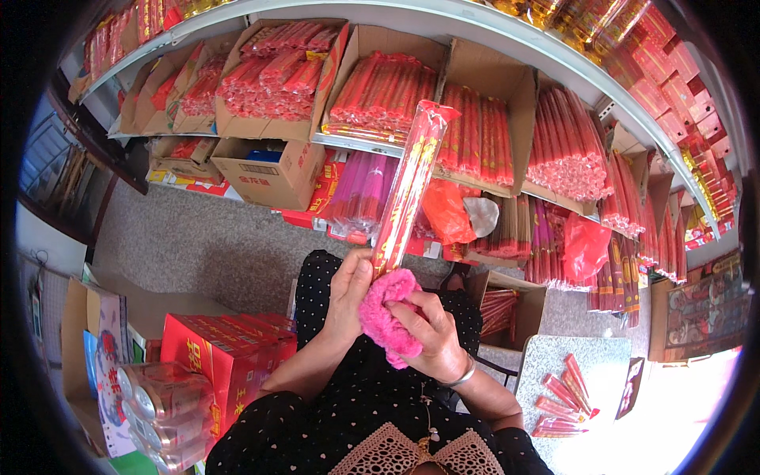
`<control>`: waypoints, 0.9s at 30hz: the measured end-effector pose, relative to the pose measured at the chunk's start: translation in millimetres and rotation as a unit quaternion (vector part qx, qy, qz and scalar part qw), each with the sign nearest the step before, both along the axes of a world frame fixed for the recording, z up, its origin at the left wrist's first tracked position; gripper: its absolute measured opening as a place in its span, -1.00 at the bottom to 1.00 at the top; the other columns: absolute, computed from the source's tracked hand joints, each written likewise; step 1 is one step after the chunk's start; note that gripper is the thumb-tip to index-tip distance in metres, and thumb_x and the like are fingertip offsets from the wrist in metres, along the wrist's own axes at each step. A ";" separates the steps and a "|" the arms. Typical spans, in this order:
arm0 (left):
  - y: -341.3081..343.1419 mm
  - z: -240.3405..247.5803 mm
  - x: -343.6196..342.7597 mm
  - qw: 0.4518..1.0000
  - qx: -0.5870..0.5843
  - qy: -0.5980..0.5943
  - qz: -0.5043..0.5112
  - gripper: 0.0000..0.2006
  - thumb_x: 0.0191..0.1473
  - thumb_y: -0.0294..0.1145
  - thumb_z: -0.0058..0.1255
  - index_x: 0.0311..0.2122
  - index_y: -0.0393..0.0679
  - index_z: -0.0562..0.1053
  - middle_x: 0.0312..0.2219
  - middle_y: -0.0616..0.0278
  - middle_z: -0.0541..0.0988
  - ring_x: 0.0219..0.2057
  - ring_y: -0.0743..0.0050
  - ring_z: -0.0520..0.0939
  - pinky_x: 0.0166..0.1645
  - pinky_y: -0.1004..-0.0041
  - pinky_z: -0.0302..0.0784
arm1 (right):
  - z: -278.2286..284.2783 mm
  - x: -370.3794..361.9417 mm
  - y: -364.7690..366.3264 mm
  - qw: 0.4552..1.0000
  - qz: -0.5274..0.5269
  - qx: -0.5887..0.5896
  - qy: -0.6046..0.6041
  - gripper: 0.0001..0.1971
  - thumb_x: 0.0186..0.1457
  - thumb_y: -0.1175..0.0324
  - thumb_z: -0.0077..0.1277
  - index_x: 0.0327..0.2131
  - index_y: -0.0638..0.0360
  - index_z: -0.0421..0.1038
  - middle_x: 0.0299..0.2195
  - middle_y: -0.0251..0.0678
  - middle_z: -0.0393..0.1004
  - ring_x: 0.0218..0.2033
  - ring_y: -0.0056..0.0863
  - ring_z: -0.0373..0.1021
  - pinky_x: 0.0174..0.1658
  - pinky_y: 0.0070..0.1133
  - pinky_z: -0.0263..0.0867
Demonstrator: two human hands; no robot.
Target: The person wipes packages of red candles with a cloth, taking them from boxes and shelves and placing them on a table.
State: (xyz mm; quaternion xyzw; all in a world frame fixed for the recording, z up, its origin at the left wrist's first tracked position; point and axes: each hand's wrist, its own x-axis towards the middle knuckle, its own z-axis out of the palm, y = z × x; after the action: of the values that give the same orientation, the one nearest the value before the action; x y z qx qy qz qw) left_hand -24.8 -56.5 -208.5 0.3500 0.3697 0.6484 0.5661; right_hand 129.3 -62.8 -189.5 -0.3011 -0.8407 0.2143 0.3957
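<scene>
Upright in front of me stands a pack of long red candles (409, 186) with gold markings, wrapped in clear film. My left hand (348, 289) is closed around its lower end, thumb along the side. A fluffy bright-pink cloth (388, 321) is bunched against the bottom of the pack. The fingers of my right hand (431, 336) curl into this cloth and press it to the pack. The cloth hides the pack's lowest part.
Ahead, a shelf holds cardboard boxes (483, 75) full of similar red packs. An open carton (269, 170) sits below it. At the right, several red packs (566, 396) lie on a speckled tabletop (546, 352). At my left are red boxes (226, 352) and film-wrapped cans (162, 392).
</scene>
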 end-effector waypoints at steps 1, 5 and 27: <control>-1.3 -0.8 0.9 1.000 -0.005 -0.006 0.000 -0.72 0.24 -0.25 -0.34 -0.18 -0.25 0.32 -0.37 0.32 0.46 -0.35 0.72 0.44 -0.22 0.63 0.37 | 0.3 -0.4 -0.5 1.000 -0.008 0.007 -0.011 -0.47 -0.42 0.46 0.24 -0.20 0.17 0.41 -0.22 -0.15 0.32 -0.30 -0.25 0.39 -0.32 -0.48 0.41; -7.4 -7.2 6.3 0.998 -0.003 0.057 -0.016 -0.73 0.24 -0.25 -0.34 -0.17 -0.24 0.32 -0.41 0.31 0.44 -0.41 0.72 0.42 -0.28 0.63 0.37 | 5.8 2.7 9.5 0.997 -0.047 0.049 -0.032 -0.51 -0.42 0.45 0.22 -0.23 0.16 0.42 -0.27 -0.19 0.31 -0.36 -0.29 0.39 -0.37 -0.49 0.40; -9.7 -8.4 -3.7 0.985 0.039 0.166 0.006 -0.52 0.24 -0.05 -0.44 -0.18 -0.34 0.34 -0.36 0.25 0.47 -0.32 0.62 0.45 -0.20 0.57 0.36 | 17.4 9.1 7.4 0.993 0.053 0.032 -0.100 -0.47 -0.42 0.44 0.23 -0.19 0.21 0.39 -0.25 -0.16 0.32 -0.32 -0.20 0.40 -0.34 -0.47 0.40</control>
State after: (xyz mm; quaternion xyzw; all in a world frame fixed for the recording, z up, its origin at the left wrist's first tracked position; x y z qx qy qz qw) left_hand -28.5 -66.2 -216.9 0.4723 0.4348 0.5988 0.4789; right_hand 138.4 -55.4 -172.1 -0.2635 -0.8972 0.1765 0.3073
